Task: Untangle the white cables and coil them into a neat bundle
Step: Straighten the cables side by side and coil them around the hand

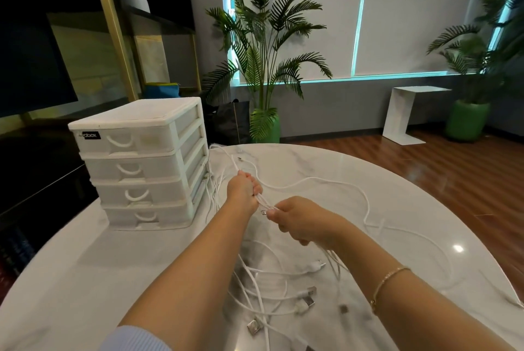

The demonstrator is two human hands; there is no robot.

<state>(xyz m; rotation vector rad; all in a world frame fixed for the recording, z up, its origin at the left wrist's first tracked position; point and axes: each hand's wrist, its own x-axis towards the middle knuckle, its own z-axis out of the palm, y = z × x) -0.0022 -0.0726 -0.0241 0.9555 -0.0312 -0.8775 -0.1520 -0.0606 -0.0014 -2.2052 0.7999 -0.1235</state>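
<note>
Several white cables (320,183) lie tangled across the round white marble table (382,180). My left hand (244,188) is raised above the table middle, fist closed around a handful of cable strands. Just to its right, my right hand (297,218) pinches cable ends at its fingertips, a small metal plug showing between the two hands. More strands hang from under my right hand. A loose heap of cable with several USB plugs (307,298) lies on the table below my forearms. One long loop runs out to the right.
A white four-drawer plastic organiser (141,163) stands on the table's left side, close to my left hand. The table edge curves along the right, with wooden floor beyond. Potted palms (263,52) and a white side table (408,115) stand by the far wall.
</note>
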